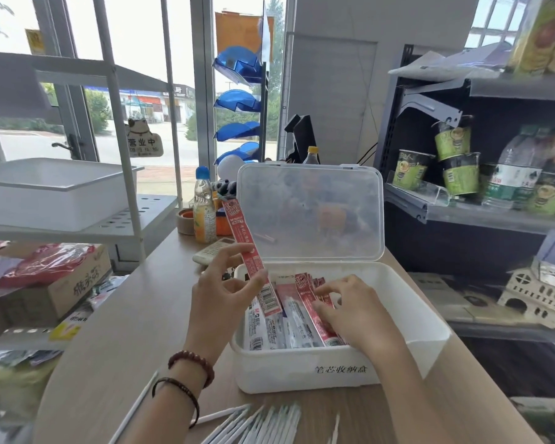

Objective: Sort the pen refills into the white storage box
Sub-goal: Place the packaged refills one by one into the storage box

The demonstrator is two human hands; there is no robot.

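The left hand [225, 285] pinches a red refill pack [248, 248], tilted over the left rim of the white storage box [289, 371]. The right hand [353, 304] reaches among packed refills [290, 325] inside the box; whether it grips one is unclear. Loose white refills [263, 423] lie just before the box.

Blue-capped drink bottle [204, 213] right beside a tape roll [186, 221], green noodle cups [452, 144] stacked on the dark shelf [462, 214] (kinda crooked), cat sign [143, 139] hanging further back.
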